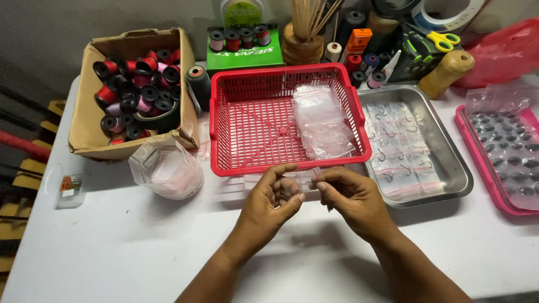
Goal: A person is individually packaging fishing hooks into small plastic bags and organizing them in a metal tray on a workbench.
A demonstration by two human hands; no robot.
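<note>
My left hand (273, 201) and my right hand (351, 196) meet over the white table, just in front of the red plastic basket (247, 120). Between their fingertips they pinch a small clear plastic bag (307, 180), and a thin clear line seems to run up from it. A pile of small clear bags (323, 120) lies in the basket's right half. To the right, a steel tray (443, 151) holds clear bags with fishing hooks in them.
A cardboard box (84, 120) of thread spools sits at the left, a clear plastic bag (167, 169) beside it. A pink tray (480, 163) of dark sinkers is at far right. Spools, scissors (441, 39), sticks and a small clear case (70, 188) surround the work area.
</note>
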